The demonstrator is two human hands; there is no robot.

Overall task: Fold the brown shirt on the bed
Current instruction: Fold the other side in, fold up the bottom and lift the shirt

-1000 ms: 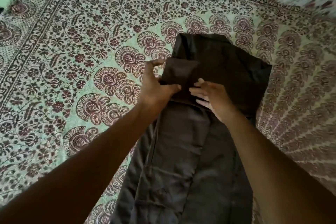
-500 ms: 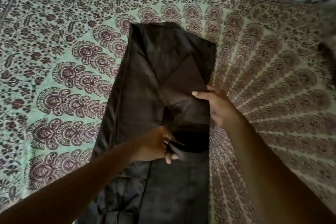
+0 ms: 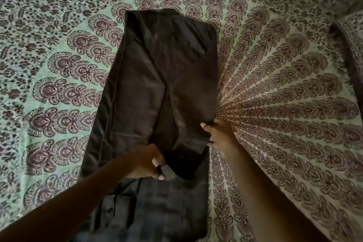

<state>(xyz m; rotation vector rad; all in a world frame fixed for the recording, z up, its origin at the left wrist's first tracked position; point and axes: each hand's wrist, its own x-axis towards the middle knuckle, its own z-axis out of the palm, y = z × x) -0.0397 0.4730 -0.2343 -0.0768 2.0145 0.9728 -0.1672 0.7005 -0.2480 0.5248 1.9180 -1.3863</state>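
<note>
Hands (both) pinch shirt [image 3: 157,76] | left [image 3: 149,163] low | right [image 3: 220,133] at edge

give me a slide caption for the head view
Both hands, left and right, grip a folded brown shirt on a patterned bedsheet.

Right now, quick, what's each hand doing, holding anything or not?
Left hand: closed, gripping a fold of the brown shirt.
Right hand: closed, pinching the shirt's right edge.

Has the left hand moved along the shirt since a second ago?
Yes. The left hand has come back toward the person: earlier it pinched cloth a little below the collar of the brown shirt, now it grips the fold much farther down it.
</note>
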